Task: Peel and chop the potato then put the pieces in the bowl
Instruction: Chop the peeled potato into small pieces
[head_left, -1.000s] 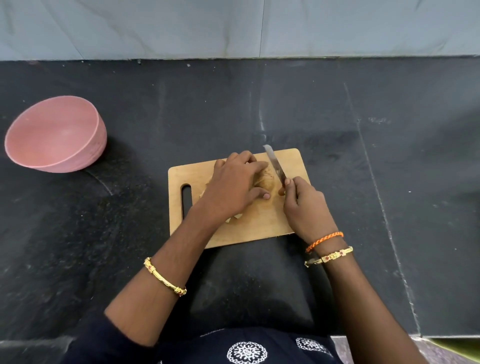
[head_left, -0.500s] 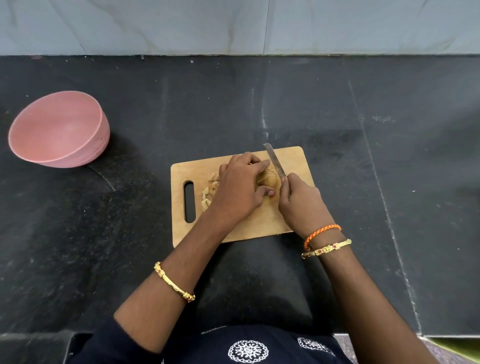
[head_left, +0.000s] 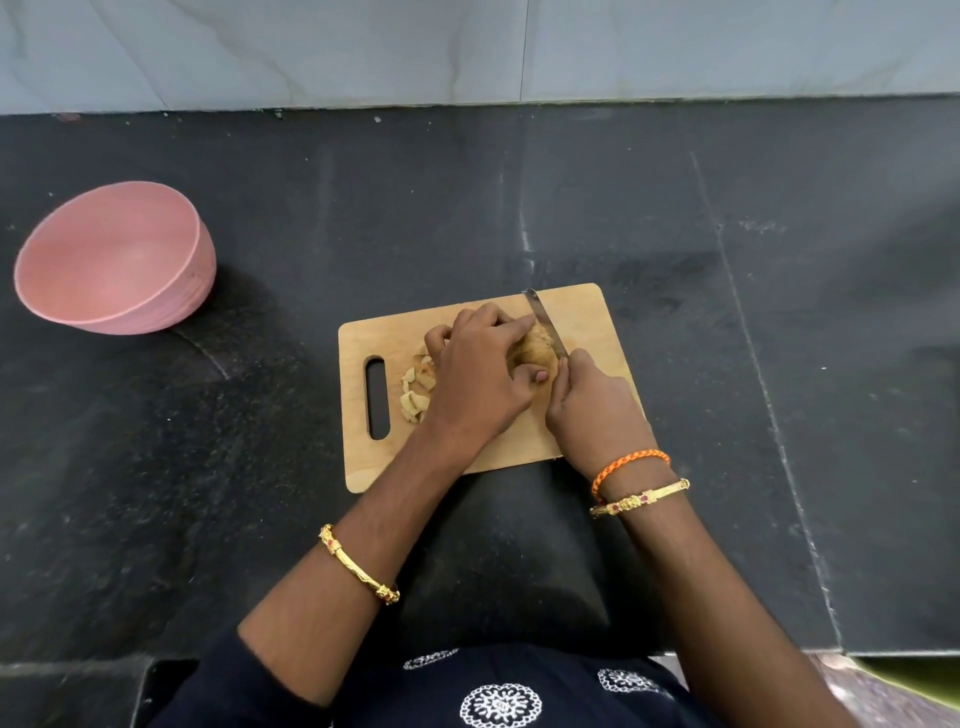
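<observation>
A brownish potato (head_left: 535, 349) lies on the wooden cutting board (head_left: 582, 312) in the middle of the counter. My left hand (head_left: 478, 369) curls over the potato and holds it down, hiding most of it. My right hand (head_left: 592, 410) grips the handle of a knife (head_left: 543, 319), whose blade rests against the potato's right side. Several pale cut pieces (head_left: 415, 389) lie on the board left of my left hand. The pink bowl (head_left: 182, 291) stands at the far left with nothing visible inside.
The black stone counter (head_left: 779, 364) runs all around the board, up to a pale tiled wall (head_left: 467, 47) at the back. The board's handle slot (head_left: 377, 397) is at its left end. The counter's front edge is near my body.
The view has shifted a little. My left hand has slid slightly right along the potato, uncovering more cut pieces on the left. The knife stays at the potato's right side.
</observation>
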